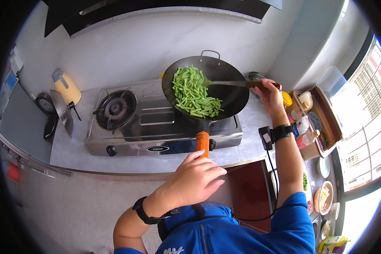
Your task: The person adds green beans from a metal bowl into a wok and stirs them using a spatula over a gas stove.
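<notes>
A dark wok [233, 101] sits over the right side of the gas stove [165, 139]. Cut green bean pieces [193, 92] are heaped on its left and front side. My right hand [270, 96] grips the brown handle of a metal spatula [231, 83], whose blade is partly buried in the beans. Over the end of the wok's orange wooden handle [202, 141] lies my left hand [197, 179], fingers loosely curled and covering the handle's lower part.
The left burner [115, 108] carries no pot. A pan lid [62, 112] and a yellow kettle [67, 87] stand at the left. On the right are a tray [331, 136] of bottles and bowls, and a basket [324, 198] of food. A cable [274, 177] hangs from my right wrist. Overhead is a range hood [165, 6].
</notes>
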Tool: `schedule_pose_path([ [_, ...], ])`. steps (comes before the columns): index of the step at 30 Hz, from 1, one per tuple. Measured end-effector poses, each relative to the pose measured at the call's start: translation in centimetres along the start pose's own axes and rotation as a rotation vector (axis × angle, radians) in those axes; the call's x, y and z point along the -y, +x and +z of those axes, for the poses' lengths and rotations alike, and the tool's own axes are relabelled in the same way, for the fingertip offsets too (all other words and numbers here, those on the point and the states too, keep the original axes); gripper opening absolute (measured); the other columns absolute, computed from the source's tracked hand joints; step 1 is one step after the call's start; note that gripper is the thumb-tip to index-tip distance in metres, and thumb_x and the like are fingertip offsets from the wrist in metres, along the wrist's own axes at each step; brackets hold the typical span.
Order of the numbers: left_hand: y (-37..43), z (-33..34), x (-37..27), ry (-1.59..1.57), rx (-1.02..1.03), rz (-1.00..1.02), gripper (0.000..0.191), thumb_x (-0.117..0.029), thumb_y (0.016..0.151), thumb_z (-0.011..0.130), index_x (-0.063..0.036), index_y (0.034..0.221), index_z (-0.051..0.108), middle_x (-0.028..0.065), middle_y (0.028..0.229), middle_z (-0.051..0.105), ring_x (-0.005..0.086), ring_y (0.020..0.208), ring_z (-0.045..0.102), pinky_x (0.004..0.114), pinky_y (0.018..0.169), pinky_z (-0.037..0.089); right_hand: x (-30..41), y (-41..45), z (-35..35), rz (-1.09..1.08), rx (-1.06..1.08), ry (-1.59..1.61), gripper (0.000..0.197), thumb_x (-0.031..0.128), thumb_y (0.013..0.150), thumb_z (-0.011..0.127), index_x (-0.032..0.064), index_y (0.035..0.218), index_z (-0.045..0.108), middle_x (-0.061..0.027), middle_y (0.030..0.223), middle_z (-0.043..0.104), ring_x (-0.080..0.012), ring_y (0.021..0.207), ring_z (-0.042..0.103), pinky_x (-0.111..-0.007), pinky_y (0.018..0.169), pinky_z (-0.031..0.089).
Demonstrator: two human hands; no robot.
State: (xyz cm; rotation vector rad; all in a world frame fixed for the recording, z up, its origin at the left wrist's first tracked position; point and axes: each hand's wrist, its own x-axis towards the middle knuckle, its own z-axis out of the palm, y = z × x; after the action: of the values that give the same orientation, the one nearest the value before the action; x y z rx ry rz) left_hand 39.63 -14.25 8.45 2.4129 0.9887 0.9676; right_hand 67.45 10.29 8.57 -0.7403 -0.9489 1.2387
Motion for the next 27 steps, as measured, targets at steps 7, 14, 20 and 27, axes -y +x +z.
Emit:
schedule_pose_path([
  [7, 0.2, -0.6, 1.4, -0.007, 0.043, 0.001, 0.022, -0.023, 0.074, 0.071, -0.0100, 0.091, 0.068, 0.0072, 0.089, 0.067, 0.0225, 0.098, 0.060, 0.046, 0.099, 0.036, 6.5, -13.4, 8.2, -0.658, 0.898, -1.139, 0.023, -0.004, 0.071, 0.066, 0.0022, 0.093, 0.063, -0.0175, 0.107, 0.063, -0.0272, 0.082, 0.062, -0.033, 0.073, 0.050],
  [14, 0.8, -0.7, 2.2, -0.032, 0.106, 0.054, 0.025, -0.029, 0.072, 0.073, -0.0113, 0.089, 0.067, 0.0061, 0.089, 0.067, 0.0242, 0.101, 0.060, 0.049, 0.101, 0.032, 15.0, -18.2, 11.5, -0.835, 1.130, -1.280, 0.036, 0.008, 0.060, 0.067, 0.0039, 0.095, 0.062, -0.0227, 0.106, 0.060, -0.0257, 0.062, 0.059, -0.033, 0.056, 0.050],
  [20, 1.7, -0.2, 2.1, -0.028, 0.171, 0.043, 0.023, -0.028, 0.073, 0.071, -0.0100, 0.085, 0.066, 0.0051, 0.080, 0.065, 0.0220, 0.092, 0.061, 0.047, 0.100, 0.032, 8.0, -17.4, 12.2, -0.719, 1.137, -1.254, 0.025, 0.009, 0.061, 0.062, 0.0035, 0.085, 0.055, -0.0167, 0.090, 0.057, -0.0313, 0.067, 0.059, -0.038, 0.060, 0.050],
  [27, 0.9, -0.5, 2.3, -0.025, 0.130, -0.011, 0.016, -0.020, 0.073, 0.072, -0.0103, 0.084, 0.066, -0.0010, 0.064, 0.062, 0.0167, 0.075, 0.062, 0.044, 0.100, 0.033, 10.0, -11.9, 14.9, -0.624, 0.524, -1.239, 0.010, 0.003, 0.078, 0.061, -0.0005, 0.087, 0.061, -0.0109, 0.077, 0.064, -0.0191, 0.074, 0.064, -0.031, 0.063, 0.050],
])
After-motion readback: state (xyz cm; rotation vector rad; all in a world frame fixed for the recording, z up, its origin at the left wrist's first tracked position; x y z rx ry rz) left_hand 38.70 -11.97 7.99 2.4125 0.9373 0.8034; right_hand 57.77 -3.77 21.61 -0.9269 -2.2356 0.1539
